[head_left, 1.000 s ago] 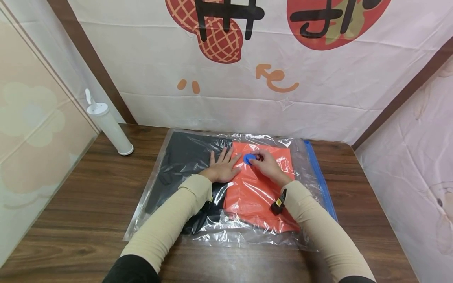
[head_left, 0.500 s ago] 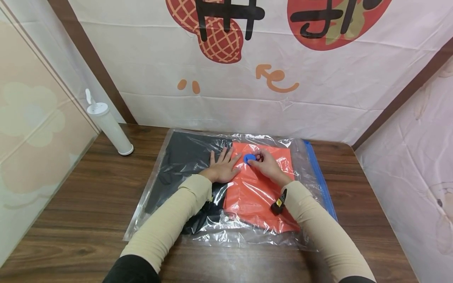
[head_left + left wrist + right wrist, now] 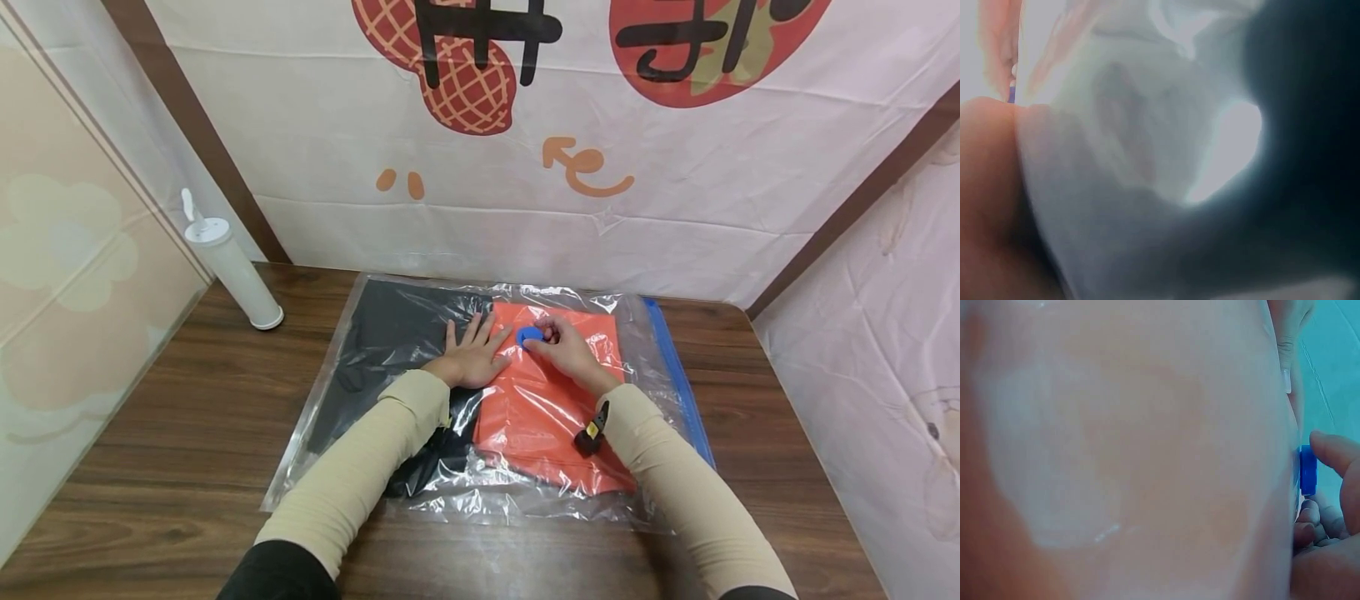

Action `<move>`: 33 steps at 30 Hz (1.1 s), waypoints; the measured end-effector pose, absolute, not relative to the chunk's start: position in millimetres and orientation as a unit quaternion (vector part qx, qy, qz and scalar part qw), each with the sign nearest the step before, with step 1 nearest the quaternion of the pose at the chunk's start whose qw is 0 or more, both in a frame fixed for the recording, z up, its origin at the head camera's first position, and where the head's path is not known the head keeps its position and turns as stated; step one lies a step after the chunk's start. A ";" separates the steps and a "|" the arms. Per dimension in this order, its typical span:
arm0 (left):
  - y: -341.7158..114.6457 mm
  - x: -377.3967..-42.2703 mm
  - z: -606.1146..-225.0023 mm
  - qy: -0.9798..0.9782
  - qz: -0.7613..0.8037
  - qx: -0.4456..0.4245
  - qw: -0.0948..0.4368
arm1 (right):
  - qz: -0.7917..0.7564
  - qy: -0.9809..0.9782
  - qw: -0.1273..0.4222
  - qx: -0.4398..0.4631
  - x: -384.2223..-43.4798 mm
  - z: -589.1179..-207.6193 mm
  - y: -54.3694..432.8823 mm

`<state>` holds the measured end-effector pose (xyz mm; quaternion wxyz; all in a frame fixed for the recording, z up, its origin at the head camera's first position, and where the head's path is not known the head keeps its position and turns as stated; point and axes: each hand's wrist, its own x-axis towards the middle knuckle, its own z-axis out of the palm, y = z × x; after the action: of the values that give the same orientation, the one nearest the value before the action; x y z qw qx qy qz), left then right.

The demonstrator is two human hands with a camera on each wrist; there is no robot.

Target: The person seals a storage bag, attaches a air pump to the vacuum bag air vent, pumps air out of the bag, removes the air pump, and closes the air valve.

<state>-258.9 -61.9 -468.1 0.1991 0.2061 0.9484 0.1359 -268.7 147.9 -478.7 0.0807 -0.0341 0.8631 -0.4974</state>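
Note:
A clear plastic vacuum storage bag (image 3: 495, 504) lies flat, with folded black cloth (image 3: 390, 333) in its left half and folded orange cloth (image 3: 532, 408) in its right. My left hand (image 3: 470, 358) rests palm down on the bag, fingers spread, where black and orange meet. Just right of it, my right hand (image 3: 567, 346) pinches a round blue valve cap (image 3: 527, 336) between thumb and fingers, over the orange cloth. In the right wrist view, the thumb touches the rim of the blue cap (image 3: 1309, 470). Bag film blurs most of both wrist views.
A white cylindrical hand pump (image 3: 238, 275) with a handle stands at the back left of the wooden table (image 3: 172, 433). A blue zip strip (image 3: 678, 375) runs along the bag's right edge. Printed cloth hangs (image 3: 487, 233) behind and at both sides.
The right thumb and fingers shift very slightly around the blue cap. The left hand and the bag keep their places.

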 end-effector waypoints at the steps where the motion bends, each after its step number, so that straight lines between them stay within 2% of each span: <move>1: -61.8 -258.8 -468.1 0.948 0.137 0.207 0.198 | -0.494 0.865 0.080 -0.033 -268.6 -478.7 147.8; 9: -62.4 -259.6 -469.8 0.946 0.143 0.207 0.204 | -0.482 0.871 0.072 -0.056 -269.8 -479.7 149.1; 22: -62.9 -258.2 -466.3 0.947 0.142 0.205 0.201 | -0.503 0.860 0.072 -0.045 -270.1 -479.6 149.0; 33: -61.4 -267.6 -480.3 0.948 0.136 0.201 0.207 | -0.514 0.854 0.074 -0.041 -268.7 -479.1 149.2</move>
<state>-267.6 -61.4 -480.3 0.2071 0.2008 0.9478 0.1355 -268.7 149.2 -479.1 0.0737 -0.0409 0.8537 -0.5139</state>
